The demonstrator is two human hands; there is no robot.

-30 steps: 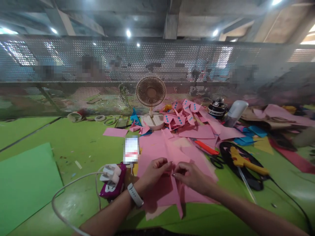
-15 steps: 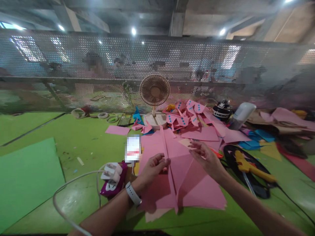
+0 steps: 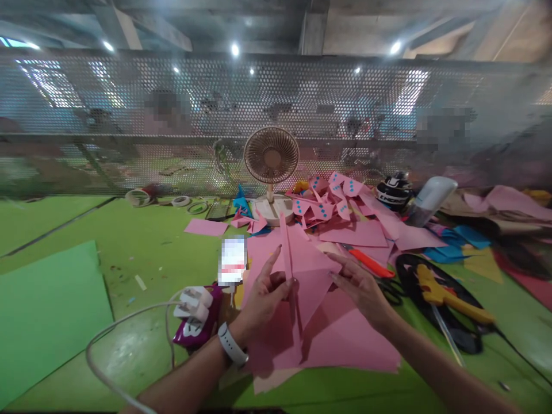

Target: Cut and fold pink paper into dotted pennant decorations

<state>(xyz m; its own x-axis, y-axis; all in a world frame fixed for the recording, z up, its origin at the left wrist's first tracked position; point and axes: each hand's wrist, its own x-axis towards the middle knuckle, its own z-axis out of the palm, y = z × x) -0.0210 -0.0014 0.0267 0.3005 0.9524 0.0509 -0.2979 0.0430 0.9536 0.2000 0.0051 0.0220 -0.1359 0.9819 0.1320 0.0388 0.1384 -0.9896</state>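
Note:
A folded sheet of pink paper (image 3: 308,276) with a narrow raised strip down its left side is held up between my hands. My left hand (image 3: 268,293), with a white band at the wrist, has its thumb on the strip and its index finger pointing up; the other fingers curl behind. At the sheet's right corner, my right hand (image 3: 357,287) pinches the paper between thumb and fingers. Beneath lies a stack of larger pink sheets (image 3: 357,345).
Beyond stand a small fan (image 3: 271,155) and a heap of folded pink pieces with blue diamonds (image 3: 321,210). An orange-handled cutter (image 3: 371,263) and a yellow glue gun (image 3: 448,296) lie right. Leftward are a phone (image 3: 233,260), a purple power strip (image 3: 198,328) and a green sheet (image 3: 52,316).
My right hand has shifted slightly down and now grips the sheet's right corner. My left index finger has straightened upward. The sheet has opened out flatter between my hands.

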